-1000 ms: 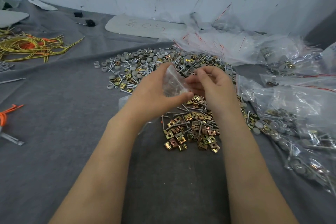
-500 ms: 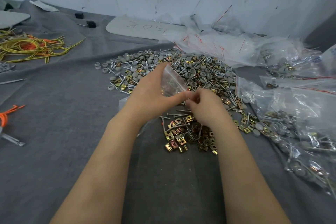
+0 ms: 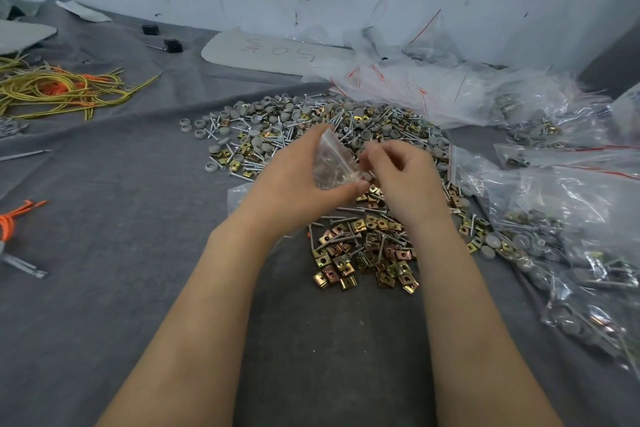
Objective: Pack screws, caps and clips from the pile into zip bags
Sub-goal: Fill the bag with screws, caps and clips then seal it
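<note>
My left hand (image 3: 294, 180) grips a small clear zip bag (image 3: 330, 163) above the pile, thumb under it and fingers behind. Some small metal parts show through the plastic. My right hand (image 3: 401, 177) is raised at the bag's mouth with its fingers curled and pinched together; what it pinches is hidden. Below both hands lies the pile (image 3: 311, 128) of grey round caps, silver screws and brass-coloured square clips (image 3: 363, 253) on the grey cloth.
Filled and empty zip bags (image 3: 554, 201) crowd the right side and the back. Yellow and orange cords (image 3: 59, 90) lie at the far left, an orange-tied tool (image 3: 14, 239) at the left edge. A grey board (image 3: 270, 54) leans by the wall.
My right hand dipped down to the clips and has come back up to the bag's mouth. My left hand has kept the bag nearly still.
</note>
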A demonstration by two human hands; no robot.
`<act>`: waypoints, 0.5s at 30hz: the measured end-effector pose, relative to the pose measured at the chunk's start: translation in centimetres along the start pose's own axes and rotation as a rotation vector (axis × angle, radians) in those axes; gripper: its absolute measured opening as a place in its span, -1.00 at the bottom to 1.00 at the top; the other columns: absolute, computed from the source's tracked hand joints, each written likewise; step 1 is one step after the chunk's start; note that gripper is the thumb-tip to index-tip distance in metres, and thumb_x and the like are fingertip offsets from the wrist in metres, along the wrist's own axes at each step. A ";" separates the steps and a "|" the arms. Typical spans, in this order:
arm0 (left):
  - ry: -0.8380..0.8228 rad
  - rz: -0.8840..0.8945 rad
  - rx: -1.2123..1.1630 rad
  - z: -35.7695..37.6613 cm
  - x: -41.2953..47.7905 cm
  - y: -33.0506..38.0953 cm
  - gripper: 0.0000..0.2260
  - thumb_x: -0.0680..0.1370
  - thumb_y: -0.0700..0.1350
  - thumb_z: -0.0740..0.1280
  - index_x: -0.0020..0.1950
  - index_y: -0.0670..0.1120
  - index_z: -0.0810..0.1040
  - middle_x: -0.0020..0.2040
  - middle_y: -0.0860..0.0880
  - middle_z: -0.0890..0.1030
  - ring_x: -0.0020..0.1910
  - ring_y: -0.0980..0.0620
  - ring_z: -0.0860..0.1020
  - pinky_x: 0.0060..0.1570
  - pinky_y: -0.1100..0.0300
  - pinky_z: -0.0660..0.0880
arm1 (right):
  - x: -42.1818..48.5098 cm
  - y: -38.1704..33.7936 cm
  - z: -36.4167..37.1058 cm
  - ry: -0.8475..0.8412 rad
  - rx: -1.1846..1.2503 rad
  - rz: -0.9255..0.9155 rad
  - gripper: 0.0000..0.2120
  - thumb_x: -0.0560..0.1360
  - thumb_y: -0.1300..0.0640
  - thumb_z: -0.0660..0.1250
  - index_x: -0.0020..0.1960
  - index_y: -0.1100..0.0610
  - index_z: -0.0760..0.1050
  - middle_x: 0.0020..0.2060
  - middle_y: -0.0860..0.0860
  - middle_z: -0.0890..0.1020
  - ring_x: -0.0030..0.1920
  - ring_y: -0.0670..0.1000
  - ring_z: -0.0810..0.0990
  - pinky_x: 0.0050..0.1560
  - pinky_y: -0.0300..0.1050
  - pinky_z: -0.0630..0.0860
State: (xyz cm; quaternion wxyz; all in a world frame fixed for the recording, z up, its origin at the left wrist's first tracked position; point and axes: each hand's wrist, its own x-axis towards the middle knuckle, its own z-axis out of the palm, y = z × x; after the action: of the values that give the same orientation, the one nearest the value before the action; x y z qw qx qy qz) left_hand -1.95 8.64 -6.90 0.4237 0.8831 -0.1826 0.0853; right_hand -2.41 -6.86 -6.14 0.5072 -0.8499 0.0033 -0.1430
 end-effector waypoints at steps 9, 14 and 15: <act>-0.004 -0.028 -0.018 -0.1 -0.1 0.1 -0.17 0.32 0.27 0.44 0.49 0.02 0.23 0.34 -0.01 0.49 0.25 0.02 0.50 0.15 0.16 0.40 | -0.4 0.6 1.9 -0.337 -0.748 0.151 -0.78 0.54 0.06 0.32 0.11 0.16 0.54 0.00 0.11 0.62 0.02 0.15 0.58 0.08 0.05 0.55; 0.006 -0.024 -0.015 -0.1 -0.1 0.0 -0.17 0.34 0.25 0.45 0.50 0.01 0.22 0.34 0.00 0.49 0.23 0.06 0.49 0.10 0.21 0.36 | -0.3 0.5 1.6 -0.257 -0.667 0.149 -0.77 0.61 0.09 0.19 0.16 0.22 0.46 -0.02 0.11 0.57 -0.03 0.13 0.55 -0.06 0.00 0.51; 0.005 -0.023 -0.012 -0.1 -0.1 0.0 -0.17 0.34 0.25 0.46 0.50 0.01 0.22 0.34 0.00 0.49 0.24 0.05 0.49 0.12 0.19 0.37 | -0.2 0.4 1.3 -0.241 -0.646 0.148 -0.77 0.62 0.08 0.18 0.14 0.21 0.46 -0.06 0.08 0.56 -0.06 0.11 0.53 -0.10 -0.02 0.48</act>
State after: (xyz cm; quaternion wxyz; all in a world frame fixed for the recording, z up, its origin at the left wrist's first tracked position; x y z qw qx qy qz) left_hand -2.05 8.74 -6.81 0.4303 0.8824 -0.1720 0.0814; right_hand -2.26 -5.88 -7.15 0.2181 -0.9746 0.0501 0.0042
